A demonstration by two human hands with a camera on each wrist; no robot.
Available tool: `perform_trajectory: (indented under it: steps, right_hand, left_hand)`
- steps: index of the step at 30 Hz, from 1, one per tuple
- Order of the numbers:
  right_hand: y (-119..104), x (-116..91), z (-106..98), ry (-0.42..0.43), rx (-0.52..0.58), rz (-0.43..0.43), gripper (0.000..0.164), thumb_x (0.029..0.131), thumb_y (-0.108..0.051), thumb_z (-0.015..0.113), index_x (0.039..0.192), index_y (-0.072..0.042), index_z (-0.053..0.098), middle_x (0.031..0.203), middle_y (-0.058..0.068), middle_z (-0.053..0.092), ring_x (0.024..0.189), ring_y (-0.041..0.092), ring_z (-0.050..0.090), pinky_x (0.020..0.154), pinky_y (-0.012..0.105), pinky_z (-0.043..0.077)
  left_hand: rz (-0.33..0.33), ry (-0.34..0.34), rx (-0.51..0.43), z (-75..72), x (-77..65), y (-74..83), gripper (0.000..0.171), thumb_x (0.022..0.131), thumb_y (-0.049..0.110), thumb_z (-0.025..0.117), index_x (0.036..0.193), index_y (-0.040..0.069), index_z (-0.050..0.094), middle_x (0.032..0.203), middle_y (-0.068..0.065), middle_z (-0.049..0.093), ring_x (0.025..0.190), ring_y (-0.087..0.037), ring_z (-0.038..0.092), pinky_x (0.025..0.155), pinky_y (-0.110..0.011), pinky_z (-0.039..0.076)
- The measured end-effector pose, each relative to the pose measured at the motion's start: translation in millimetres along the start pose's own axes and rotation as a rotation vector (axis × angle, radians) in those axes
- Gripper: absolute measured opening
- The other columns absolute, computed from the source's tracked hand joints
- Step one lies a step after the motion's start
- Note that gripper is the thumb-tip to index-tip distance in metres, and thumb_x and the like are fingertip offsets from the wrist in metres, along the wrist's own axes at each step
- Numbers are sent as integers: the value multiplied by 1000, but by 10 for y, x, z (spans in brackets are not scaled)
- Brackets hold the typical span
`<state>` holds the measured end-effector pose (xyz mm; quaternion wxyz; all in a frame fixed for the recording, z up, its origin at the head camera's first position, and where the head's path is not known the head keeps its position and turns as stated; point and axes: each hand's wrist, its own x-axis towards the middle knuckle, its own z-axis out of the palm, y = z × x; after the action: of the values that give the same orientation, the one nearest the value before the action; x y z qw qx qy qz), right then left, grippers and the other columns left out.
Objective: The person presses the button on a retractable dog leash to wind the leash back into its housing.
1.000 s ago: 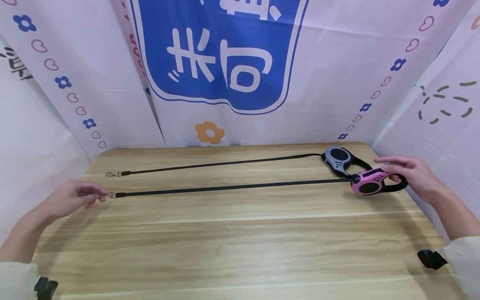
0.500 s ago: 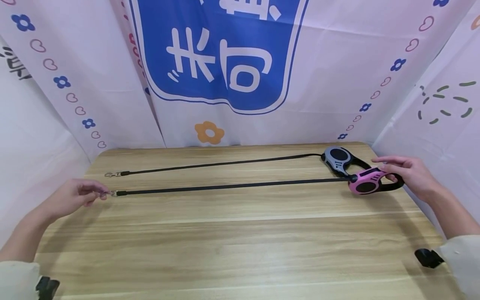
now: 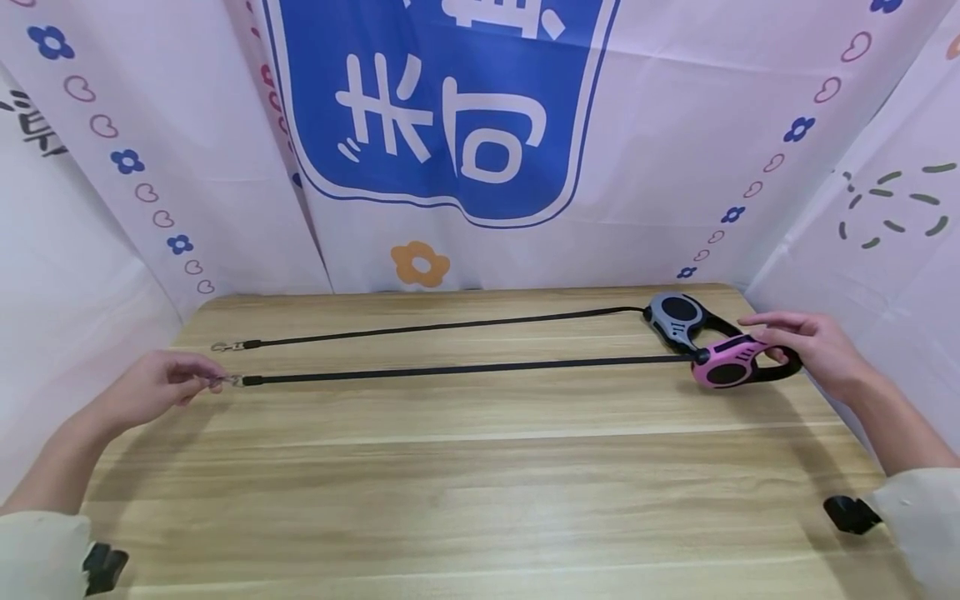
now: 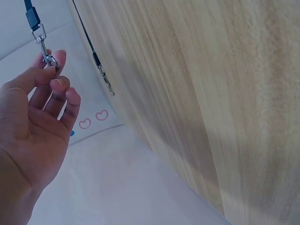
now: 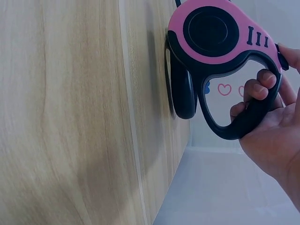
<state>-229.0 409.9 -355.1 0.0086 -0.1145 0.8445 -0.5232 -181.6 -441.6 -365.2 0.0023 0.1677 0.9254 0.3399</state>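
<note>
The left hand pinches the small metal clip between the thumb and fingers, and its other fingers are loosely bent. From this clip, a black strap goes away to the right of the left hand. It runs in an almost straight line and arrives at the pink leash, which is in the right hand. The right hand is grasping the black handle of this leash; its fingers pass through the loop and curl around the grip. The round pink case is just to the left of the right hand, above the counter, and its shadow falls there.

Beyond the pink case, to the left of the right hand, lies a grey leash. In the head view the pink leash covers a part of its handle; I cannot tell if the two are touching. Its thin strap extends toward the left hand's side, and its second clip lies on the counter, just beyond the left hand's fingers. Farther beyond both hands hangs a white cloth with a blue sign.
</note>
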Motion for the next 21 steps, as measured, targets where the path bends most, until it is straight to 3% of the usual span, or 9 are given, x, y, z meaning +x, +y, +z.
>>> perform_trajectory:
  steps: [10, 15, 21]
  right_hand:
    - [-14, 6, 20, 12, -24, 0, 26, 106, -8, 57, 120, -17, 77, 69, -3, 59, 67, 13, 54, 77, 20, 41]
    - [-4, 18, 21, 19, -34, 7, 27, 105, -8, 57, 119, -20, 78, 68, -2, 58, 68, 13, 55, 78, 20, 39]
    - [26, 39, 42, 30, 30, -2, 33, 104, -1, 56, 113, -23, 80, 69, -3, 60, 65, 12, 54, 73, 21, 41]
  left_hand:
    - [33, 12, -10, 14, -8, -23, 18, 92, -21, 54, 105, -17, 66, 85, 14, 72, 69, -6, 62, 50, -25, 47]
    - [28, 14, 3, 19, 1, -32, 18, 92, -20, 54, 105, -17, 67, 84, 13, 72, 68, -6, 62, 50, -25, 47]
    - [32, 16, 5, 24, 9, -36, 18, 92, -21, 54, 105, -17, 67, 84, 13, 72, 68, -5, 62, 49, -26, 46]
